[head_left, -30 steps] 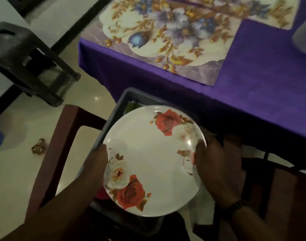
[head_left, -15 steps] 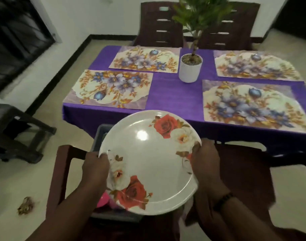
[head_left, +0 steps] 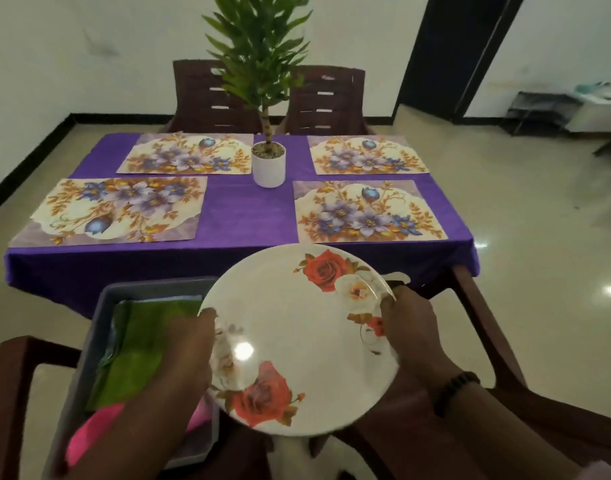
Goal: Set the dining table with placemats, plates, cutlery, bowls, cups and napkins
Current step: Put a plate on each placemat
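Both hands, left hand (head_left: 189, 344) and right hand (head_left: 409, 327), are gripping the rose-patterned plate (head_left: 297, 337) by its rim; keeping it level, centre it on the near right placemat (head_left: 366, 211).

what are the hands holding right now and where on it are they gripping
Both hands hold the rose-patterned plate by its rim: the left hand grips the left edge, the right hand the right edge, thumbs on top.
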